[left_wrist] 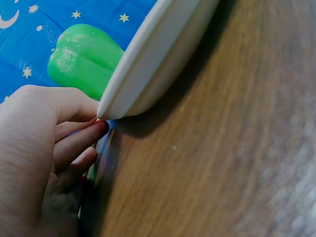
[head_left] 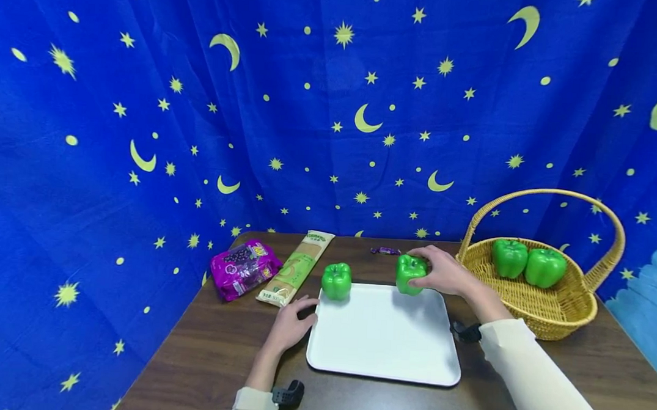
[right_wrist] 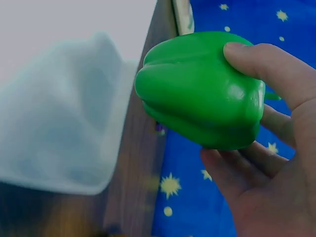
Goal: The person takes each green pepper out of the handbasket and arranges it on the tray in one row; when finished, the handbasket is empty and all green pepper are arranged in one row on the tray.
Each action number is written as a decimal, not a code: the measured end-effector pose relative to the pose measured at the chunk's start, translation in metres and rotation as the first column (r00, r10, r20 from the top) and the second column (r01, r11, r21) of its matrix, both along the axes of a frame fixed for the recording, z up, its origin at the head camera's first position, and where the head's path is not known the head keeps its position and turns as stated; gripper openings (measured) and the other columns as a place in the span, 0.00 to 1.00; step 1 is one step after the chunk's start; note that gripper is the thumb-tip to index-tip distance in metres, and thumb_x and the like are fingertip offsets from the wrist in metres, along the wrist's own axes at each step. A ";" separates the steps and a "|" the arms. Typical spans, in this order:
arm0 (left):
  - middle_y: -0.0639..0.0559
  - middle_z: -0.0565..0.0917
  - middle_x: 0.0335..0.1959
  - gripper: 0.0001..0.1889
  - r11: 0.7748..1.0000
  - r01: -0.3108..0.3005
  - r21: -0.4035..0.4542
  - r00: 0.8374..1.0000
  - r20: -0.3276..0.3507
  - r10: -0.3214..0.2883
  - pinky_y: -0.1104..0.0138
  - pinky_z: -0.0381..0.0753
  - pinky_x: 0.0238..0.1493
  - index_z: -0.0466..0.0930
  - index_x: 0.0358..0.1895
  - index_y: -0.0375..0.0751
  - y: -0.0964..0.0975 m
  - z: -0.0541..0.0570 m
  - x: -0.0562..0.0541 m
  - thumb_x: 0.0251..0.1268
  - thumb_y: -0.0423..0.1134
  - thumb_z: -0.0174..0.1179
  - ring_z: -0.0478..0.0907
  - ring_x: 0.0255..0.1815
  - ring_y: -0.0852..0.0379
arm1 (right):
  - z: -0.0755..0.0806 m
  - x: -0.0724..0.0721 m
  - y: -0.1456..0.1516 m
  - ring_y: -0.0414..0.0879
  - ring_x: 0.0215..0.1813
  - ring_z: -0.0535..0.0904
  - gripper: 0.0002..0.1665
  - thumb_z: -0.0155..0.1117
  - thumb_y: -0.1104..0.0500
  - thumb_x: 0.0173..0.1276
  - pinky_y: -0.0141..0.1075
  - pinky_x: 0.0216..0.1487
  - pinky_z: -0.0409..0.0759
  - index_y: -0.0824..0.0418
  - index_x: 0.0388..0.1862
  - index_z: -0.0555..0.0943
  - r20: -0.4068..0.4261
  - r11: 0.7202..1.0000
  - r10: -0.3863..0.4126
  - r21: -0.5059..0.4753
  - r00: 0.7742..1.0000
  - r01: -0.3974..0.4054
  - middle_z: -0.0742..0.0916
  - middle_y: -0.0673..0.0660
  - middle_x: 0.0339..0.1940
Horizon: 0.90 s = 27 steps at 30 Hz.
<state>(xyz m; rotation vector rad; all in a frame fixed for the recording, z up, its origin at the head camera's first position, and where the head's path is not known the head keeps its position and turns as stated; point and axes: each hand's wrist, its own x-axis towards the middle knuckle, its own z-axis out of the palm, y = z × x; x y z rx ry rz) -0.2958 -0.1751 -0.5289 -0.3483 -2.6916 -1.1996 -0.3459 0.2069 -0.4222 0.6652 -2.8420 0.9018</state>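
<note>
My right hand (head_left: 443, 272) grips a green bell pepper (head_left: 410, 271) at the far right part of the white tray (head_left: 383, 339). In the right wrist view, the thumb lies on one side of this pepper (right_wrist: 197, 89) and the fingers on the other. At the tray's left edge, my left hand (head_left: 290, 324) pinches the rim between thumb and fingers, as the left wrist view shows at the tray rim (left_wrist: 143, 64). Another green bell pepper (head_left: 337, 281) sits on the tray's far left corner, close to the left hand.
A wicker basket (head_left: 549, 321) with a tall handle stands at the right, holding two more green peppers (head_left: 545, 267). Left of the tray lie a purple packet (head_left: 244, 268) and a long noodle pack (head_left: 298, 268). Behind the tray is a small purple wrapped candy (head_left: 385, 251). A blue starry curtain (head_left: 321, 131) hangs behind.
</note>
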 end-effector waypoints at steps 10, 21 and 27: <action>0.38 0.76 0.61 0.17 1.000 0.006 -0.003 1.000 -0.011 -0.006 0.45 0.62 0.65 0.83 0.54 0.48 0.000 0.000 0.000 0.61 0.40 0.62 0.70 0.63 0.41 | -0.014 -0.006 -0.038 0.50 0.46 0.75 0.42 0.79 0.47 0.47 0.45 0.44 0.78 0.56 0.62 0.76 0.026 0.999 0.043 0.025 0.999 -0.044 0.79 0.58 0.50; 0.37 0.76 0.60 0.17 1.000 0.014 0.019 1.000 -0.010 -0.014 0.46 0.63 0.65 0.83 0.53 0.45 0.004 0.004 -0.001 0.60 0.38 0.62 0.70 0.63 0.41 | -0.022 -0.008 -0.072 0.57 0.58 0.73 0.40 0.79 0.48 0.47 0.53 0.57 0.73 0.58 0.60 0.77 -0.024 0.997 0.068 0.051 0.997 -0.066 0.78 0.61 0.58; 0.38 0.76 0.60 0.16 1.000 0.008 0.019 1.000 -0.010 -0.007 0.45 0.63 0.64 0.83 0.53 0.47 0.002 0.001 -0.002 0.60 0.38 0.63 0.71 0.63 0.41 | -0.025 -0.010 -0.086 0.58 0.60 0.72 0.41 0.79 0.48 0.47 0.53 0.58 0.72 0.57 0.61 0.77 -0.018 0.996 0.064 0.059 0.998 -0.063 0.77 0.62 0.60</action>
